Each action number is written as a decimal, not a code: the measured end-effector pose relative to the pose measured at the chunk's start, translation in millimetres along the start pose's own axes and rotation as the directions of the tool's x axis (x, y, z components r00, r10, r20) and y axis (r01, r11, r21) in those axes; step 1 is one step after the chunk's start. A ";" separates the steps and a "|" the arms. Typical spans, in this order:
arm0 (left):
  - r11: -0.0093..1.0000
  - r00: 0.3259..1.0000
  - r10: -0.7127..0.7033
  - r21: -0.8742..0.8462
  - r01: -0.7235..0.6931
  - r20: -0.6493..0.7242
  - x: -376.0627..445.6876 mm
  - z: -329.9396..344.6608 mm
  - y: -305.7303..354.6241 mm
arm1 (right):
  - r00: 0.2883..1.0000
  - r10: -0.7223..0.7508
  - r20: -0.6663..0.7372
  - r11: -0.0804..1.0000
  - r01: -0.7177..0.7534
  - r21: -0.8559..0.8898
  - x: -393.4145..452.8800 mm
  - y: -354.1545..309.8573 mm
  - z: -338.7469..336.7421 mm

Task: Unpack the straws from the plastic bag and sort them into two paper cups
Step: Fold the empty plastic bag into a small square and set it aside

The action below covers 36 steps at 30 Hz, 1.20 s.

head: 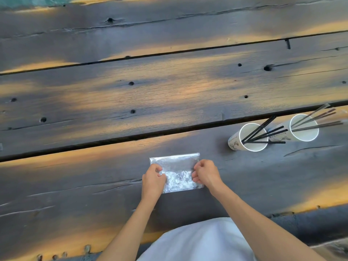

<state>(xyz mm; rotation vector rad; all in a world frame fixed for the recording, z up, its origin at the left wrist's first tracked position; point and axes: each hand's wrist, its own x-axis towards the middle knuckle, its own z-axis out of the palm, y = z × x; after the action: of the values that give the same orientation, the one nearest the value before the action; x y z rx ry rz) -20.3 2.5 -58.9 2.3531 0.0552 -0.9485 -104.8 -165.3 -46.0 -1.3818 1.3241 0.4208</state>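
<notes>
A crinkled clear plastic bag (176,167) lies flat on the dark wooden table (94,185) in front of me. My left hand (153,178) pinches its left edge and my right hand (206,174) pinches its right edge. No straws show inside the bag. Two white paper cups stand to the right, side by side. The nearer cup (250,137) holds several black straws (263,133). The farther cup (304,128) holds several straws (316,117) that look wrapped in clear sleeves.
The table is made of wide dark planks with gaps (131,137), knots and holes. Its near edge (282,213) runs just in front of my body, and my white clothing (197,242) shows at the bottom.
</notes>
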 end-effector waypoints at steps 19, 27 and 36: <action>0.864 0.937 0.323 0.447 -0.234 -0.135 31.6 -25.4 13.2 | 0.909 -0.409 0.081 0.710 0.373 -0.598 35.8 -28.7 -8.5; 0.833 0.953 0.301 0.475 -0.285 0.044 53.1 -41.8 11.6 | 0.884 -0.450 0.124 0.584 0.396 -0.708 37.7 -24.7 3.1; 0.945 0.995 0.035 -0.326 -0.003 0.089 32.7 -49.0 -1.3 | 0.919 -0.347 0.189 0.937 0.331 0.112 17.0 -31.2 -28.3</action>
<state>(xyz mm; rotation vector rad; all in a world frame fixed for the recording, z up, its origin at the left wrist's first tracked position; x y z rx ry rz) 34.0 24.3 -52.8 1.9998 0.1410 -0.9594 -84.6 -205.1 -37.1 -1.4271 0.8996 0.2641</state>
